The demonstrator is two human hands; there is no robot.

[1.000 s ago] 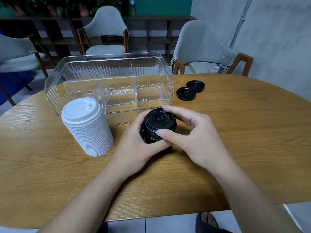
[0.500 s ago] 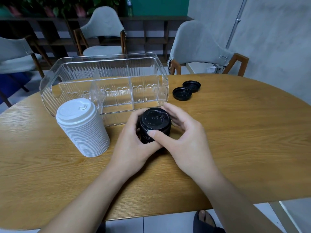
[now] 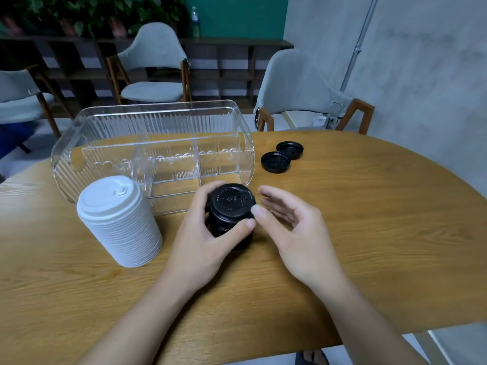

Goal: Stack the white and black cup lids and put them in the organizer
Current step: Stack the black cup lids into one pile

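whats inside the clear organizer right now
Through the clear organizer only its own dividers and the table beneath show; no lids in it. The white lid stack and the left hand cover parts of its front lower wall.

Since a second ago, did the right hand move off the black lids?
Yes. The right hand has opened and pulled back rightward from the black lid stack, away from the organizer. Only its thumb looks near the stack; the left hand grips it.

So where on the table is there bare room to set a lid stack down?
Bare wood lies right of the right hand, below the two loose black lids. The near edge by the forearms is free too. It is crowded between the white lid stack, organizer and black lid stack.
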